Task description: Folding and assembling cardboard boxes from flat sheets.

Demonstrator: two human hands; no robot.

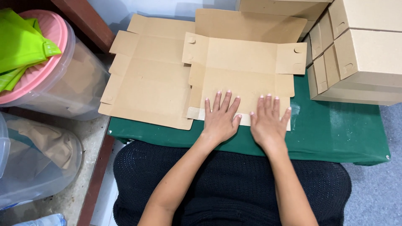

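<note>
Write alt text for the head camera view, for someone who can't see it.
Seen from above, a person's left hand and right hand press flat, fingers spread, on the near edge of an unfolded cardboard box blank lying on a green cloth. More flat blanks lie to the left, folded cardboard boxes are stacked at right, and clear plastic tubs stand at far left.

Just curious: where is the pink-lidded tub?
In the head view the pink-lidded tub stands at far left, beside the flat cardboard sheets, with green cloth on its lid.
</note>
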